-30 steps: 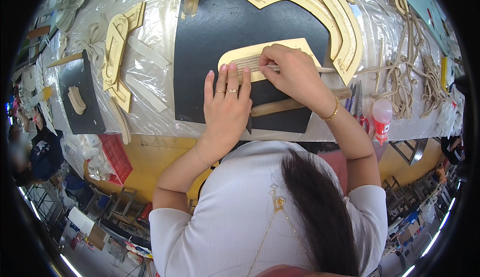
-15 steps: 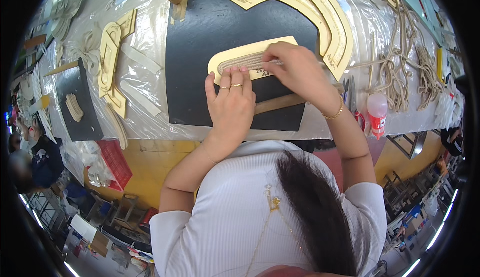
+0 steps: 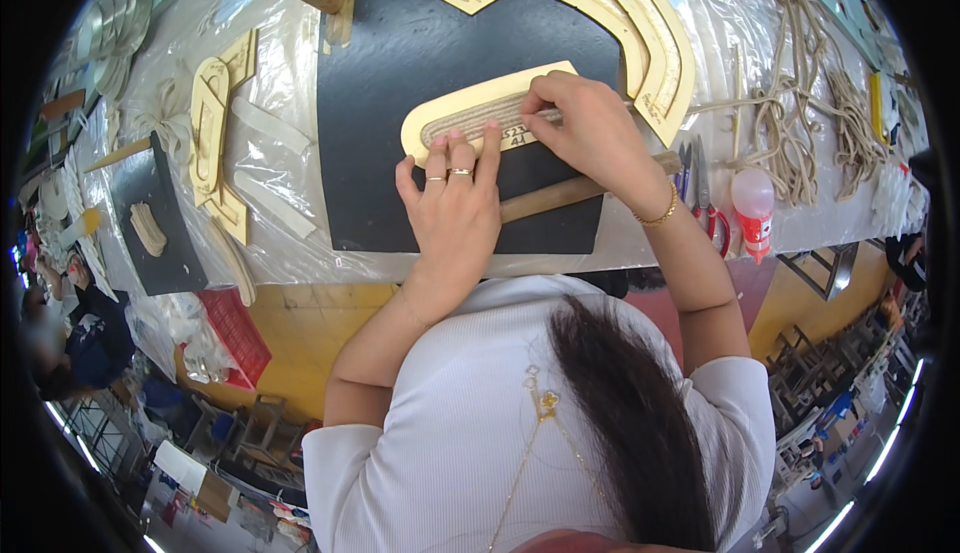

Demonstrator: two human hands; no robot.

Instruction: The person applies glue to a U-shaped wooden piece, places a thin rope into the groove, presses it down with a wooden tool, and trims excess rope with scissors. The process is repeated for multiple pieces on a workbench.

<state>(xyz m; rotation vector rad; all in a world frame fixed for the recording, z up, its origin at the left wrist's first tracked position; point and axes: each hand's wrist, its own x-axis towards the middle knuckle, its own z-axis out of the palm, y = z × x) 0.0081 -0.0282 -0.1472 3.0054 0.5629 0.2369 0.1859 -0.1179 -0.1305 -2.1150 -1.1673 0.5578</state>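
The yellow card shape (image 3: pixel 470 113) lay on a black sheet (image 3: pixel 400 83) on the worktop (image 3: pixel 290 73). The left hand (image 3: pixel 455 203) pressed flat on it with fingers spread. The right hand (image 3: pixel 590 133) had its grip pinched together at the shape's right end.

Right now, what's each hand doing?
Left hand: open, flat on the yellow oval wooden template.
Right hand: closed, pinching something on the template; cannot tell what.

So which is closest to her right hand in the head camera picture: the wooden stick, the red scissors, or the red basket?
From the right hand:
1. Wooden stick, just beneath the wrist.
2. Red scissors, to its right on the table.
3. Red basket, far left, below the table edge.
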